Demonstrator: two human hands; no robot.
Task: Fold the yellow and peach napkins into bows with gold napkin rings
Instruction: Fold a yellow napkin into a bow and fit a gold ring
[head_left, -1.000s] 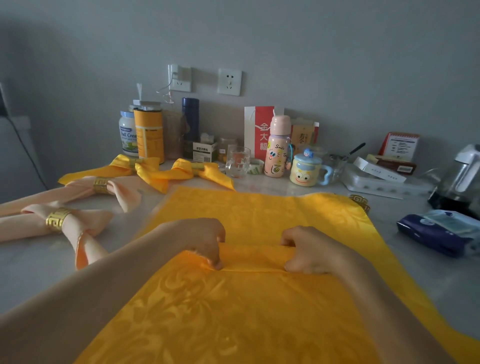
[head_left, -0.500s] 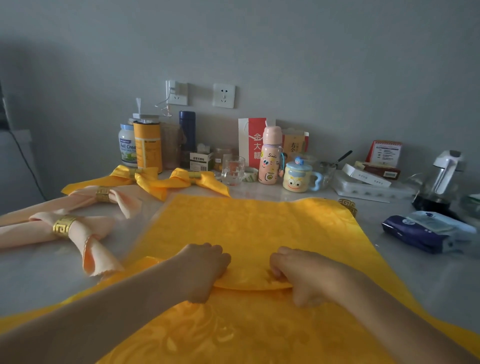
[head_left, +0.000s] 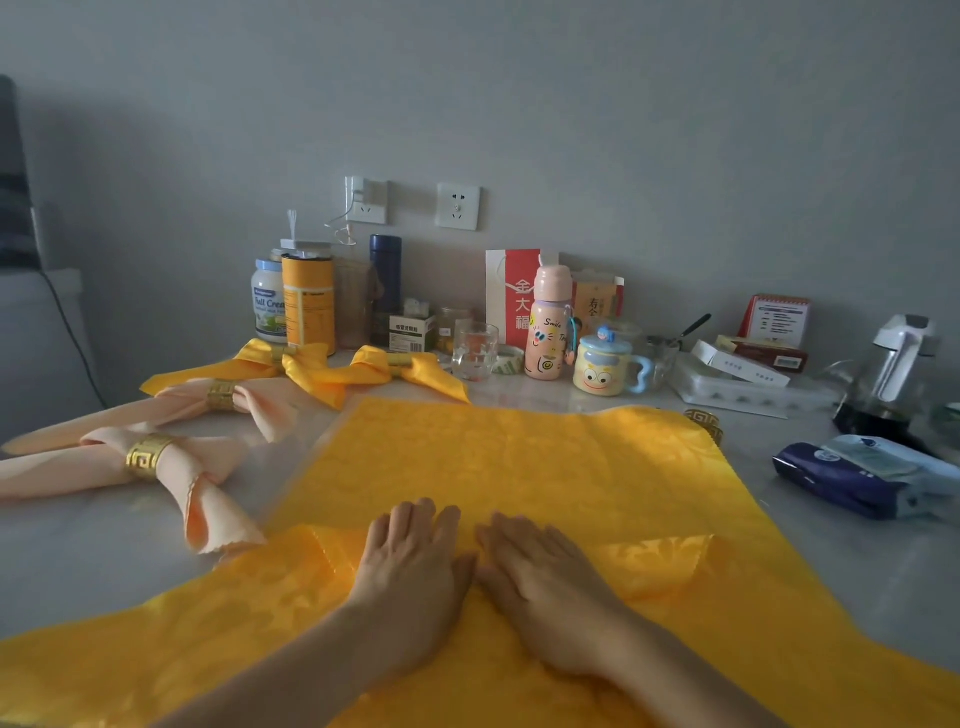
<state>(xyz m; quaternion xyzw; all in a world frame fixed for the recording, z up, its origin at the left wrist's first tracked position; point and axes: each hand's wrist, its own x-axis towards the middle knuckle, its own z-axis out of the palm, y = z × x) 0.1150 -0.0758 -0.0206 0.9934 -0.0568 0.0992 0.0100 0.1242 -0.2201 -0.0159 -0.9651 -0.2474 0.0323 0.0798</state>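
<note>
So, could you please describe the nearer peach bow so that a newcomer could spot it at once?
Find the big yellow napkin spread on the table; two peach bows lie to its left. Take the nearer peach bow, closest to the left hand. Unlike the farther peach bow, one of its tails ends beside the napkin's folded edge.

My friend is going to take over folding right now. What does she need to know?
Left hand: open, flat, pressing on the yellow napkin.
Right hand: open, flat beside it, pressing on the same napkin.
The napkin lies spread on the table, with its near edge folded over under the hands.
Done: near peach bow, far peach bow, left yellow bow and right yellow bow, each already ringed.
Left: finish folding this napkin and ring it. A spare gold napkin ring sits at its far right corner.
</note>
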